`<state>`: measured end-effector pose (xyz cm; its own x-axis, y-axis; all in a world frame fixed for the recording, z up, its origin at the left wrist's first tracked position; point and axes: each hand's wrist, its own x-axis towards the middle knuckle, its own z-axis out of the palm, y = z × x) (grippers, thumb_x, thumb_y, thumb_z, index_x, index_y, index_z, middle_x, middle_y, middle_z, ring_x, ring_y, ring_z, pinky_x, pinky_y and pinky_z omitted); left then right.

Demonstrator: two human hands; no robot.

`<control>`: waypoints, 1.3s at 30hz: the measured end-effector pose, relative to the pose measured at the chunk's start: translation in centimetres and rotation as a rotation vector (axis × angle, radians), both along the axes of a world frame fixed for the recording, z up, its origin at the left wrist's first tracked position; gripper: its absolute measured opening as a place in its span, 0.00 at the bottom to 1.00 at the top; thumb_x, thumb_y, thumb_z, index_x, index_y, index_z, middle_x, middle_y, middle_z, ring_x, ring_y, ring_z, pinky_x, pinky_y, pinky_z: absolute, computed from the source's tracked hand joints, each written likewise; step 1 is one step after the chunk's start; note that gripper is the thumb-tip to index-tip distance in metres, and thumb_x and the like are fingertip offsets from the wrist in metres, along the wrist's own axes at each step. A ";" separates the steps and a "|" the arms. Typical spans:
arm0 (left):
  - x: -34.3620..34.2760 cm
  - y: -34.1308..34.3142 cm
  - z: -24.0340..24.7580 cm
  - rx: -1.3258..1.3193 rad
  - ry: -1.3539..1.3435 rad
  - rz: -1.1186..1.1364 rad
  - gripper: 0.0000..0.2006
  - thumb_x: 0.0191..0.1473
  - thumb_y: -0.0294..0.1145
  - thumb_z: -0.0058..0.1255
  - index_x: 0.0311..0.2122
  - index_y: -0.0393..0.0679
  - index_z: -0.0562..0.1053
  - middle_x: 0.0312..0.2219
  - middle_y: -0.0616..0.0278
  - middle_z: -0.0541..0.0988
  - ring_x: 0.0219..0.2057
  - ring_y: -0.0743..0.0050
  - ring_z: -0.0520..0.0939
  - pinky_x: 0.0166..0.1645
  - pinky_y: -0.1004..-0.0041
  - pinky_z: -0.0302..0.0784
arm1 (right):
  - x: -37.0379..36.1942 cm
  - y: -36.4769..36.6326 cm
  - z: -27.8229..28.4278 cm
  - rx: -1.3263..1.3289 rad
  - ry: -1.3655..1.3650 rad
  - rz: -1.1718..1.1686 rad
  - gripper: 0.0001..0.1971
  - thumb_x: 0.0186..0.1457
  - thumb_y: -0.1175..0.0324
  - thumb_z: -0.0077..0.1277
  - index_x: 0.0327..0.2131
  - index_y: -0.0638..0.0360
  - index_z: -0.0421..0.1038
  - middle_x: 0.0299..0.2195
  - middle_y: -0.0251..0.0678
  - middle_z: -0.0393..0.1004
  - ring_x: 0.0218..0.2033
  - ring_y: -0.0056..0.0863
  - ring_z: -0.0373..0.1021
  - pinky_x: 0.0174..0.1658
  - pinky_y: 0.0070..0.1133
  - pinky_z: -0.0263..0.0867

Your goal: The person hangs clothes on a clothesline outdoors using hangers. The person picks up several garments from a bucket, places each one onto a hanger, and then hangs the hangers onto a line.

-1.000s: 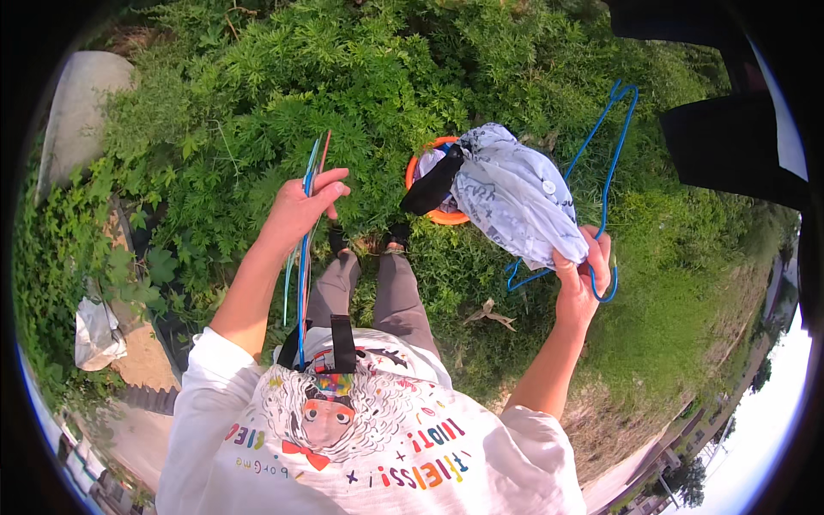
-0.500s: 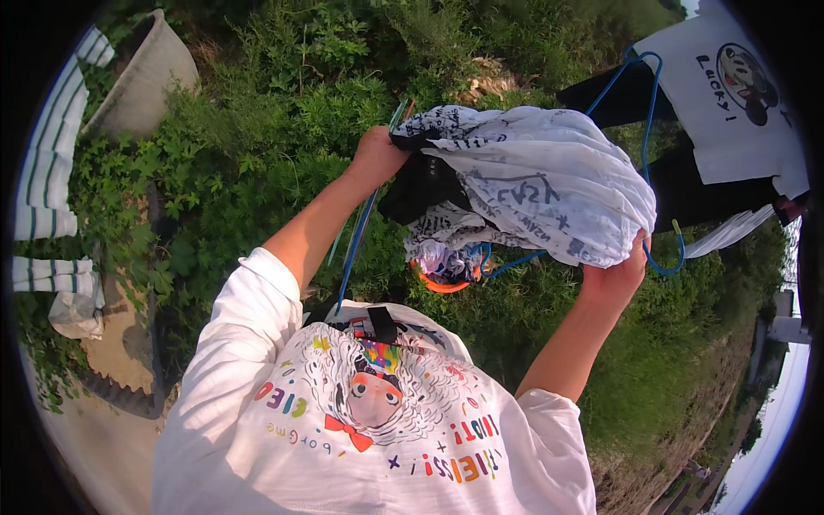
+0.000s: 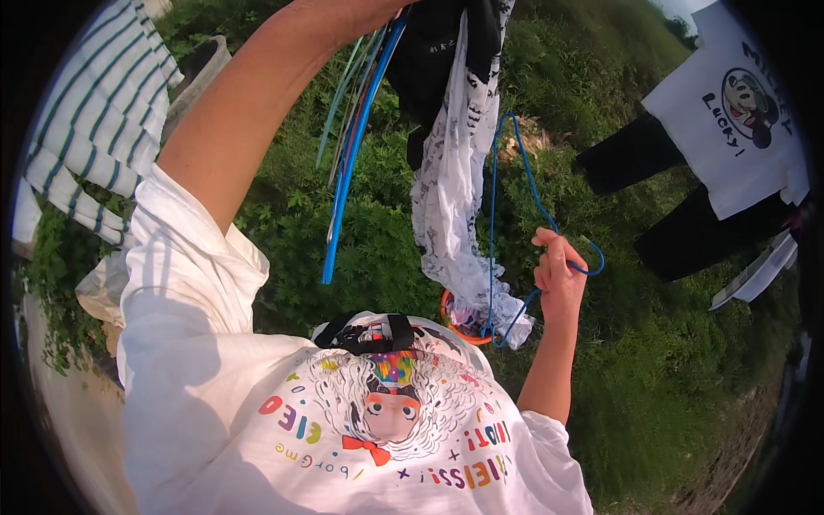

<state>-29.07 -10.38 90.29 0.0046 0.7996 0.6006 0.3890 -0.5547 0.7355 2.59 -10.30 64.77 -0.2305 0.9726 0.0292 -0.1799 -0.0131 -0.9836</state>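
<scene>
At the top edge my left hand [image 3: 371, 12] is raised, its fingers mostly out of view. A white garment [image 3: 451, 184] with black lettering and a black part hangs lengthwise from it. Beside the garment a bunch of hangers [image 3: 350, 180], blue and other colours, dangles from the same hand. My right hand [image 3: 562, 270], lower and to the right, is closed on a single blue hanger [image 3: 493, 223]. That hanger is apart from the bunch, its one side passing close to the garment's edge. The garment's lower end reaches the orange-rimmed basket [image 3: 445, 307], which holds more laundry.
Striped white cloth [image 3: 94, 116] hangs at the left, in front of a concrete basin [image 3: 202, 81]. On the right hang a white printed shirt [image 3: 725, 163] and black trousers [image 3: 635, 154]. Green plants [image 3: 292, 215] cover the ground ahead.
My left hand has risen to the top edge, and the bundled garment now hangs down long. My right hand has let go of the garment, moved lower and left, and holds the blue hanger.
</scene>
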 end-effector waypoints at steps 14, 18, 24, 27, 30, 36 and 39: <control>-5.0 -2.4 0.9 0.109 0.277 -0.021 0.12 0.48 0.20 0.42 0.35 0.32 0.77 0.30 0.56 0.80 0.33 0.74 0.79 0.42 0.75 0.73 | -19.2 3.5 15.9 0.497 -0.104 0.336 0.22 0.45 0.55 0.65 0.39 0.60 0.76 0.21 0.24 0.68 0.21 0.09 0.61 0.24 0.16 0.57; -8.4 -4.6 -0.6 -0.142 0.260 -0.005 0.22 0.46 0.28 0.58 0.48 0.33 0.72 0.37 0.55 0.80 0.40 0.73 0.78 0.49 0.74 0.71 | -18.6 6.0 14.8 0.366 0.005 0.313 0.09 0.53 0.65 0.58 0.35 0.59 0.76 0.15 0.18 0.62 0.12 0.08 0.48 0.16 0.15 0.41; -15.1 -8.2 -7.2 -0.099 0.191 0.302 0.31 0.51 0.43 0.57 0.58 0.43 0.65 0.41 0.65 0.78 0.40 0.81 0.78 0.40 0.77 0.68 | -19.7 7.2 17.1 0.394 0.092 0.505 0.08 0.56 0.66 0.54 0.37 0.57 0.76 0.15 0.18 0.63 0.12 0.07 0.46 0.17 0.13 0.40; -16.2 -8.1 -11.6 -0.364 0.037 0.374 0.31 0.51 0.44 0.58 0.57 0.42 0.66 0.37 0.65 0.79 0.38 0.80 0.77 0.41 0.77 0.68 | -20.1 6.6 19.3 0.473 0.106 0.573 0.07 0.58 0.66 0.52 0.36 0.56 0.75 0.16 0.18 0.65 0.12 0.06 0.47 0.16 0.12 0.40; -15.9 -7.7 -16.1 -0.435 -0.137 0.321 0.30 0.49 0.43 0.60 0.55 0.40 0.69 0.32 0.67 0.79 0.35 0.81 0.77 0.42 0.77 0.68 | -19.3 5.8 21.9 0.515 0.122 0.581 0.07 0.60 0.64 0.50 0.34 0.55 0.74 0.17 0.18 0.66 0.11 0.05 0.47 0.15 0.12 0.40; -8.7 -5.7 -14.8 -0.556 -0.043 0.164 0.26 0.46 0.43 0.64 0.48 0.39 0.74 0.37 0.62 0.80 0.40 0.77 0.78 0.49 0.72 0.70 | -20.3 3.1 24.2 0.640 -0.126 0.644 0.11 0.59 0.59 0.51 0.34 0.56 0.74 0.17 0.17 0.65 0.12 0.04 0.49 0.15 0.11 0.41; -4.0 -5.6 -11.3 -0.235 -0.516 -0.110 0.21 0.48 0.39 0.62 0.45 0.39 0.75 0.37 0.62 0.81 0.40 0.75 0.80 0.48 0.71 0.73 | -21.8 4.1 22.6 0.864 -0.402 0.484 0.16 0.53 0.56 0.58 0.36 0.60 0.77 0.17 0.18 0.64 0.14 0.05 0.51 0.16 0.12 0.45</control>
